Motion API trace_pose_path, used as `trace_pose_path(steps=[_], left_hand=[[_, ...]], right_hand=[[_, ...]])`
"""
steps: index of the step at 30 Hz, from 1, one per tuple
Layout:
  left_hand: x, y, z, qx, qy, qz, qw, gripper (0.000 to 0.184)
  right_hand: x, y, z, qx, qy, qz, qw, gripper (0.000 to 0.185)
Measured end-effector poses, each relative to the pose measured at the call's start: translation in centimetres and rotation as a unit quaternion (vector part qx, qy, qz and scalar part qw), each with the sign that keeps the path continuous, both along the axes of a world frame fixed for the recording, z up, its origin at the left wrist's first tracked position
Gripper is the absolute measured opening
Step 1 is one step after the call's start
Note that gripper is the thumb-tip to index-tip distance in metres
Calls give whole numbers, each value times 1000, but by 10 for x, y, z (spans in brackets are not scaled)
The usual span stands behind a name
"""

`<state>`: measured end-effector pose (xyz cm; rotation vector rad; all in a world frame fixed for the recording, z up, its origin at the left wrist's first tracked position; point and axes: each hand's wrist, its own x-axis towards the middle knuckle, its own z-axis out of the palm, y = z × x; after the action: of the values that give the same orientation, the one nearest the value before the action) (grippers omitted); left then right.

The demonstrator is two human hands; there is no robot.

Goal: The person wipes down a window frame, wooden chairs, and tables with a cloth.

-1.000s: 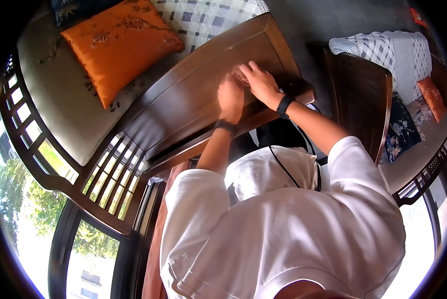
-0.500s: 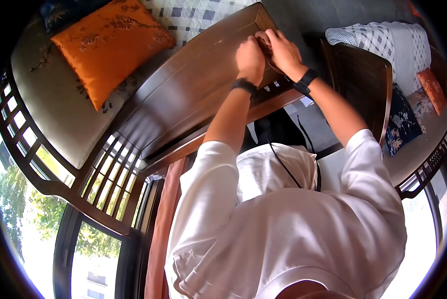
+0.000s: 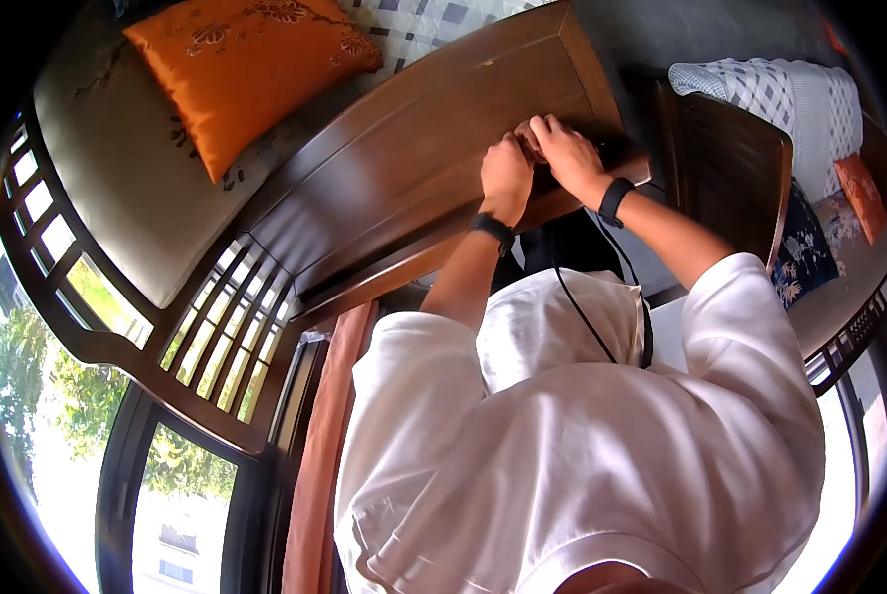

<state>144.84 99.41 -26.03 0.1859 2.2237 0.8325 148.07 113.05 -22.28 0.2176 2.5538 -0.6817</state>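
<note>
My left hand and my right hand meet over the front part of the dark wooden table. Both have their fingers closed around a small brown thing, which looks like a strap or cord. Most of it is hidden by the fingers, so its exact kind cannot be told. A black band circles each wrist. Below the hands runs the table's front edge.
An orange cushion lies on the pale seat at left, beside slatted wooden railing. A wooden chair back, patterned cloth and blue cushion are at right. A pink curtain hangs near the window.
Both hands have come lower in the view, nearer my body and the table's front edge, with the brown thing still between them. The view has shifted slightly.
</note>
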Motion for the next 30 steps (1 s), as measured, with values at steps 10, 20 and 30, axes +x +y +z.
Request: trace_pose_path(steps=[10, 20, 30], left_hand=[[-10, -154, 29, -147, 84, 118, 978, 19], [-57, -141, 20, -140, 149, 131, 970, 20], [-53, -65, 11, -86, 96, 3, 992, 10]], right_hand=[[-40, -164, 3, -224, -62, -76, 970, 12], [-69, -167, -28, -235, 102, -99, 962, 8], [-50, -81, -21, -60, 25, -65, 996, 36]])
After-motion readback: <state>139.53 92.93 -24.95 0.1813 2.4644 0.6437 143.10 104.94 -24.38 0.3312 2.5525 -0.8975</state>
